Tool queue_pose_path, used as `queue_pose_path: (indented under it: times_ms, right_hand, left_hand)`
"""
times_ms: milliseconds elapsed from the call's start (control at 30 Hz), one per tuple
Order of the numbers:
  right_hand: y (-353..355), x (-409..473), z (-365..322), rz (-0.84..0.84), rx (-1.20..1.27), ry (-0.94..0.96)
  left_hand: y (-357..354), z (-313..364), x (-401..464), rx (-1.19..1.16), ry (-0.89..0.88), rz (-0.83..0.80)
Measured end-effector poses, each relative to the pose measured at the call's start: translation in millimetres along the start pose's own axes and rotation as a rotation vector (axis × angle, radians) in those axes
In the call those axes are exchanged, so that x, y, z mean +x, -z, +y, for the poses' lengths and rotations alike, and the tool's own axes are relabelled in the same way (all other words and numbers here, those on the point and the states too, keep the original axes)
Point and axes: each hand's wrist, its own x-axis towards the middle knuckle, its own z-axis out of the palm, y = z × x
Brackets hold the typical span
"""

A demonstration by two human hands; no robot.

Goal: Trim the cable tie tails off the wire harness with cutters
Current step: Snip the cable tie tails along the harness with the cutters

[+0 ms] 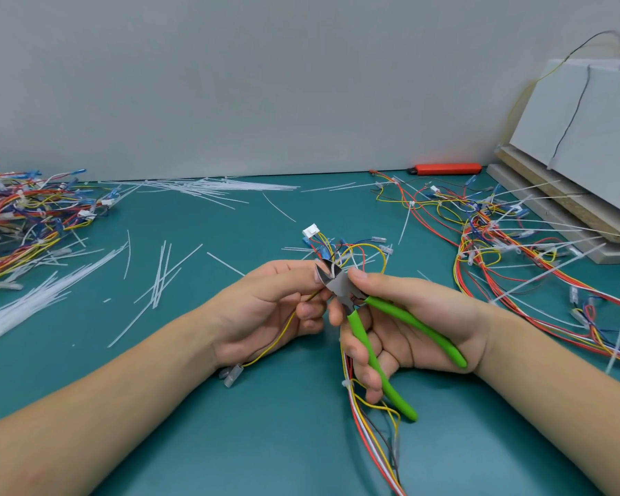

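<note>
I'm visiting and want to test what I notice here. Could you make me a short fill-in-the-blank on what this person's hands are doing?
1. The right hand holds cutters whose handles are ____ in colour.
2. The left hand pinches the wire harness right at the cutters' ____.
3. The table top is ____ in colour.
4. By the back wall lies an orange-red ____.

Missing words: green; blades; teal; utility knife

Green-handled cutters (369,327) (blades parted) straddle a white tie tail (331,270) on the multicoloured wire harness (351,252).
</note>
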Motion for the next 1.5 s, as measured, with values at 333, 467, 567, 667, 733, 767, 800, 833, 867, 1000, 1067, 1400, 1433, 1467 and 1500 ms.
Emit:
queue_pose_path:
  times_ms: [333, 467, 567, 667, 733, 767, 800, 833, 867, 1000, 1067, 1400, 1433, 1467, 1500]
  right_hand:
    - [-5.7, 1.7, 0.1, 0.086, -0.01, 0.044]
    - [-2.0, 3.2, 0.5, 0.062, 0.023, 0.03]
    - [0.6, 2.6, 0.6, 0.047, 0.016, 0.025]
    - [1.2, 2.9, 1.0, 0.035, 0.006, 0.024]
    - [2.0, 3.2, 1.3, 0.034, 0.004, 0.025]
    - [2.2, 3.2, 1.5, 0.033, 0.003, 0.024]
    - [2.4, 3.3, 1.7, 0.033, 0.004, 0.023]
    - [2.3, 3.3, 1.7, 0.032, 0.004, 0.022]
    - [2.1, 3.1, 1.5, 0.031, 0.005, 0.022]
    - [0.4, 3.1, 0.4, 0.039, -0.004, 0.024]
    - [-1.7, 2.2, -0.3, 0.048, -0.012, 0.015]
    - [-5.9, -2.2, -3.0, 0.032, -0.056, -0.023]
    - [-4.8, -1.9, -2.9, 0.024, -0.053, -0.02]
    - [-3.4, -1.6, -3.0, 0.015, -0.049, -0.019]
    - [-1.9, -1.8, -2.9, 0.007, -0.044, -0.017]
  left_hand:
    - [1.5, -1.6, 0.6, -0.105, -0.002, 0.098]
    - [1.8, -1.4, 0.1, -0.064, -0.002, 0.041]
    - [1.6, -1.6, 0.3, -0.053, -0.008, 0.03]
    - [1.5, -1.4, 0.5, -0.048, -0.01, 0.032]
    - [1.4, -1.3, 0.3, -0.045, -0.007, 0.04]
    - [1.3, -1.1, 0.3, -0.046, -0.004, 0.045]
    - [0.9, -0.8, 0.2, -0.047, -0.001, 0.048]
    - [0.5, -0.5, 0.1, -0.047, 0.001, 0.049]
    - [-0.1, -0.1, 0.0, -0.047, 0.002, 0.049]
    - [-1.6, 0.3, -0.2, -0.054, 0.006, 0.056]
    - [-1.7, -0.3, -0.1, -0.093, 0.0, 0.088]
    - [-5.8, 1.8, -0.7, -0.067, -0.005, 0.079]
    - [-5.8, 2.0, -0.7, -0.063, -0.006, 0.084]
    - [-5.9, 2.0, -0.8, -0.06, -0.007, 0.089]
    - [-6.2, 2.0, -0.8, -0.057, -0.008, 0.091]
